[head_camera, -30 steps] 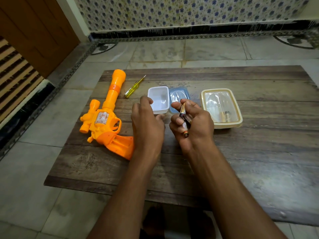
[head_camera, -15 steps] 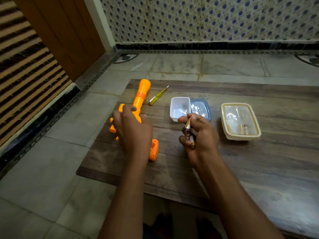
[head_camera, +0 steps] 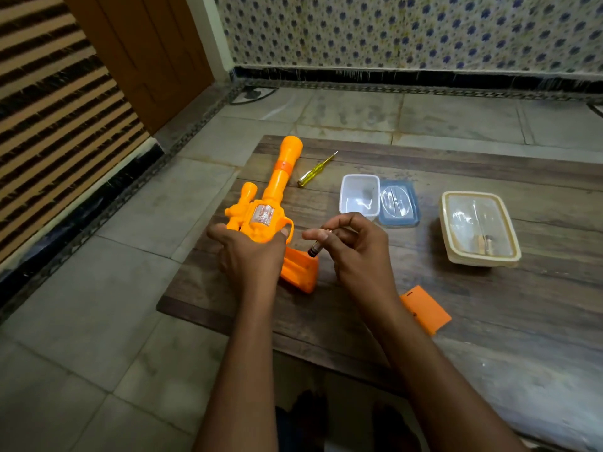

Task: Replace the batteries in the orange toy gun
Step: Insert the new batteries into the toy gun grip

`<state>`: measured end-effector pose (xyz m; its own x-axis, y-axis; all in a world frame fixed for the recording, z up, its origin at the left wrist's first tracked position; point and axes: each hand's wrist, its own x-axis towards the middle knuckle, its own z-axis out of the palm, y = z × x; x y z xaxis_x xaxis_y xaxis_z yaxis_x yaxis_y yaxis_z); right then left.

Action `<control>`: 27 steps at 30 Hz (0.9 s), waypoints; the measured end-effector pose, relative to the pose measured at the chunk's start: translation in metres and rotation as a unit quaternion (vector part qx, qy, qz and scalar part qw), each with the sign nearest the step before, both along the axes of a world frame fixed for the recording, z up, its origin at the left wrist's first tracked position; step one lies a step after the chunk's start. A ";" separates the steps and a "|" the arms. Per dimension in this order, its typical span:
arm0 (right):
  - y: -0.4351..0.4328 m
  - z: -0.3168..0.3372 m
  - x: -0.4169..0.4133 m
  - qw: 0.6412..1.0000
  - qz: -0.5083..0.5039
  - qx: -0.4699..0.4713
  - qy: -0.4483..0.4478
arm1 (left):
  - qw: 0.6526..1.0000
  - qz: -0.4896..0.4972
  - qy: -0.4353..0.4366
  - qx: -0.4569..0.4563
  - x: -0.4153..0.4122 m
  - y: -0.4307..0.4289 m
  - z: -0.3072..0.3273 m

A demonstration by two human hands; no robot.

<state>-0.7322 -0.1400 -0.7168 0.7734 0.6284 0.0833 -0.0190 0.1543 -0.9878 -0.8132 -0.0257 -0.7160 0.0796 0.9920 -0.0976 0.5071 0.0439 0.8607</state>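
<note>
Battery pinched in right hand fingers, tilted down-left, low end just beside the grip of the orange toy gun; gun lies on the desk, barrel pointing away, left hand wrapped round its body

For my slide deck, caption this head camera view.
Left hand grips the orange toy gun on the wooden table while the right hand holds a battery beside its handle.
</note>
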 end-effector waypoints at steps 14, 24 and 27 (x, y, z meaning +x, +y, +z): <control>0.011 -0.012 -0.009 0.994 0.012 -0.074 -0.082 | 0.998 -0.010 -0.057 -0.010 0.001 0.009 -0.005; 0.009 -0.012 -0.009 0.988 0.027 -0.077 -0.129 | 0.998 -0.004 -0.055 -0.007 0.002 0.008 -0.009; 0.008 -0.010 -0.010 0.986 0.024 -0.077 -0.143 | 0.998 -0.003 -0.067 -0.003 0.001 0.010 -0.011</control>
